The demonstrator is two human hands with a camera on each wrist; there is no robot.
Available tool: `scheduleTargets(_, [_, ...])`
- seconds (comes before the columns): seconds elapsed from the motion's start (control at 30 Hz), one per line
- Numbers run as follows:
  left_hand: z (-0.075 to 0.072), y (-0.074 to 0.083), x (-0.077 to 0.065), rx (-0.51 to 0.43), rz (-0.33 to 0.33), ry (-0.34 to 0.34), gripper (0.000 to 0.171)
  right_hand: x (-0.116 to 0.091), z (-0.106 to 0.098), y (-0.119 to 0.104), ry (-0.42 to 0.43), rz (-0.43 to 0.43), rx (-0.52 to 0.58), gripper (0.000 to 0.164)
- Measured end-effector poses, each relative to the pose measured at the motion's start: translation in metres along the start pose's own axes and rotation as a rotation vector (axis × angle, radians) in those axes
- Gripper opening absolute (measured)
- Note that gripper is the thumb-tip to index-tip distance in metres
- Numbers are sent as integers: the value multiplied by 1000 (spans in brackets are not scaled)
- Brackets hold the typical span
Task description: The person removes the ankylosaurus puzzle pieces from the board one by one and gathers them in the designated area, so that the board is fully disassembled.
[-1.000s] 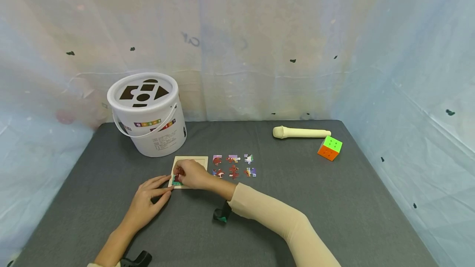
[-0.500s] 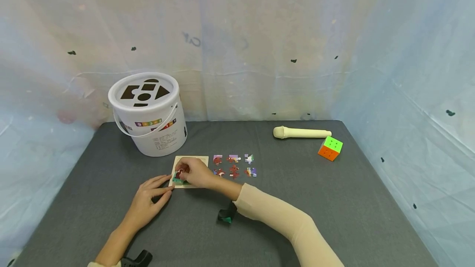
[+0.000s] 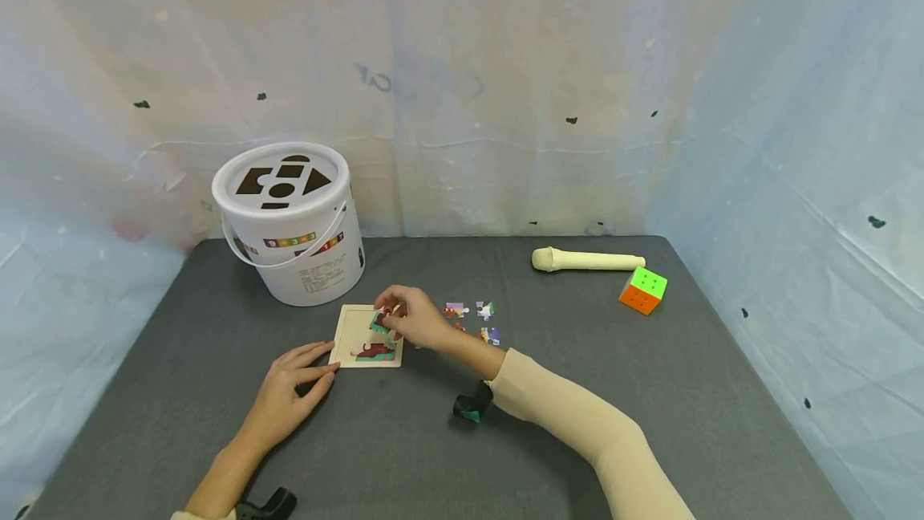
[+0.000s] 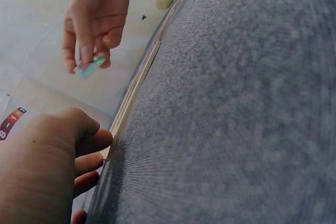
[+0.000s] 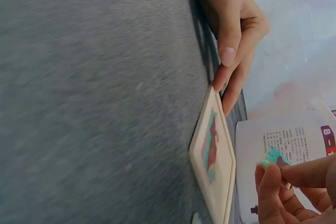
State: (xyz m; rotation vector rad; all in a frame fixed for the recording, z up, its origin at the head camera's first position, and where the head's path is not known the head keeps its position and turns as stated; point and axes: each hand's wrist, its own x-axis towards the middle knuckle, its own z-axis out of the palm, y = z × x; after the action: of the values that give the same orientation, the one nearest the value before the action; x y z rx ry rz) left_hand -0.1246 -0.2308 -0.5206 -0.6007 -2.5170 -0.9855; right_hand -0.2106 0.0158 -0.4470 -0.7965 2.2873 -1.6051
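Note:
My right hand (image 3: 417, 319) pinches a teal and dark red jigsaw piece (image 5: 274, 157) between thumb and fingers, held up off the wooden puzzle tray (image 3: 350, 335). From the head view it hangs over the tray's far right part. Joined pieces (image 3: 375, 352) with a dark red and teal picture lie in the tray's near right part. The left hand (image 3: 287, 393) rests beside the tray, its extended fingertips touching the left edge; the left wrist view shows this contact on the wooden rim (image 4: 127, 109).
Several loose jigsaw pieces (image 3: 484, 310) lie right of the tray, some hidden by my right hand. A white lidded bucket (image 3: 318, 263) stands behind on the left. A cream toy microphone (image 3: 592, 260) and a puzzle cube (image 3: 642, 290) are at the back right.
My right hand has lifted the jigsaw piece from the tray's near left part and carried it right and away from me. The joined pieces beneath are now uncovered. The left hand stays put.

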Motion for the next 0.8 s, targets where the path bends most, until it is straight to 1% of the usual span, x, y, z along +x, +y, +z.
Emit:
scheduleTargets(0.1, [0, 0, 0, 5, -1, -2, 20, -9, -7, 5, 5, -22, -42, 20])
scheduleTargets(0.3, [1, -2, 0, -2, 5, 6, 21, -29, -22, 12, 13, -33, -127, 13])
scheduleTargets(0.6, [2, -2, 0, -9, 10, 10, 20, -57, -31, 20, -6, 22, -159, 12])
scheduleTargets(0.8, [1, -2, 0, -12, 8, 11, 20, -67, -29, 23, -5, 52, -175, 13])
